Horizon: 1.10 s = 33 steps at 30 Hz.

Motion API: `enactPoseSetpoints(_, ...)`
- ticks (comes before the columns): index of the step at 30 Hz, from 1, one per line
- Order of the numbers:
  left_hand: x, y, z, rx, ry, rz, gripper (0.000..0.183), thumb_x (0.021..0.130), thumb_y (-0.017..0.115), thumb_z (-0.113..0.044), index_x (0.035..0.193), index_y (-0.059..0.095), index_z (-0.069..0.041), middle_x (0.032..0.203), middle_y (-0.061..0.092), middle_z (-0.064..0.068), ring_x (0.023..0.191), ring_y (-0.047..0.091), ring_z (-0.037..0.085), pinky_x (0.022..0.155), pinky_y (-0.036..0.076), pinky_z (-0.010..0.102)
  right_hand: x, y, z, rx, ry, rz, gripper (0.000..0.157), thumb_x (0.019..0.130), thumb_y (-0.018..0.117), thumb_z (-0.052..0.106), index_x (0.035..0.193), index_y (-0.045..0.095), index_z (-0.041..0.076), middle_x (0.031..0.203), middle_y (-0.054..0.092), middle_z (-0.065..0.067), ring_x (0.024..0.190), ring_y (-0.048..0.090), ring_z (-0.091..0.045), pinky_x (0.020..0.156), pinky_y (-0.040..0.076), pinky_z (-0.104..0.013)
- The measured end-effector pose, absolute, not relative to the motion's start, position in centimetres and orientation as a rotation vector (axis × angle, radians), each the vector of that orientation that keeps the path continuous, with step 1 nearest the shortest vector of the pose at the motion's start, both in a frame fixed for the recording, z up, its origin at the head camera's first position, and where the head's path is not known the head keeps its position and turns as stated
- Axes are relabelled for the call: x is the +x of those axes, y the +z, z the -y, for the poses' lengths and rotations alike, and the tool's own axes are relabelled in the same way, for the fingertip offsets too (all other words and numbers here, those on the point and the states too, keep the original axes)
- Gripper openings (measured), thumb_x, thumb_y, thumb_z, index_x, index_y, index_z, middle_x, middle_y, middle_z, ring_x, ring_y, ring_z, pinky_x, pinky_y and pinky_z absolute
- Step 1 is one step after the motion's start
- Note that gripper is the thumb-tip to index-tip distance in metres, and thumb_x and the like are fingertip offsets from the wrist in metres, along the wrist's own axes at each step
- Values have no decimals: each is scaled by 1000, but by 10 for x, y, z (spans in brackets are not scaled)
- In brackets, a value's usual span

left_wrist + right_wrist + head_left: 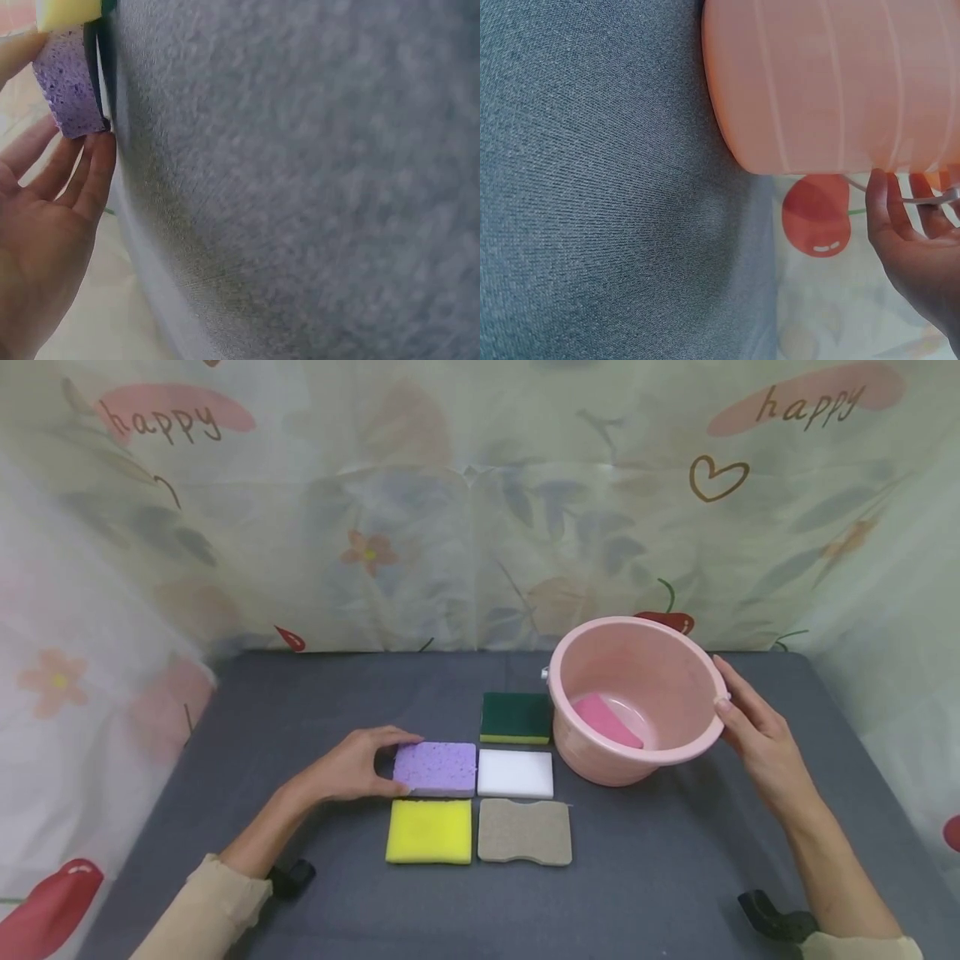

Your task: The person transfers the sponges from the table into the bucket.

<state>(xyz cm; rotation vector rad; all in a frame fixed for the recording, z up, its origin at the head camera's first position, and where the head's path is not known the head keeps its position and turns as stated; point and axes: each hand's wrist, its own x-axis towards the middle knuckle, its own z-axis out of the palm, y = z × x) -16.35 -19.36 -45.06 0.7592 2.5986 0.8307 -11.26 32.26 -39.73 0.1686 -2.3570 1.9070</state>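
My left hand (348,767) is at the left end of a purple sponge (435,768), thumb on its near edge and fingers on its far edge. In the left wrist view the fingertips touch the pitted purple sponge (69,82). My right hand (765,739) holds a pink bucket (592,760) at the right side of its rim, with the thumb on the rim. Fingers meet the bucket's outer wall (832,90) in the right wrist view. Inside the bucket lies a bright pink sponge (606,720).
Beside the purple sponge lie a white sponge (515,774), a green and yellow scouring sponge (515,717), a yellow sponge (429,832) and a grey-beige sponge with notched sides (525,832). A dark grey cloth (337,902) covers the table. A printed curtain (465,527) hangs behind.
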Motion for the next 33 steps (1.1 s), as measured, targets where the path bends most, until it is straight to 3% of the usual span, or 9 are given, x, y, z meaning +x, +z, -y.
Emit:
enactPoseSetpoints(18, -170, -427, 197, 761, 888, -2636, 70, 77, 84, -39, 139, 58, -19, 135, 59, 4, 121, 56, 23, 102, 46, 50, -113, -398, -322, 168, 1892, 2353, 56, 105, 50, 16, 157, 31, 18, 161, 29, -1, 135, 40, -4, 91, 43, -7)
enactPoseSetpoints(33, -178, -399, 191, 856, 980, -2710, 67, 79, 84, -34, 138, 60, -16, 135, 60, 6, 120, 58, 24, 98, 49, 49, -113, -402, -324, 225, 1946, 2288, 55, 104, 50, 11, 156, 32, 13, 160, 32, -1, 130, 44, 0, 91, 43, -8)
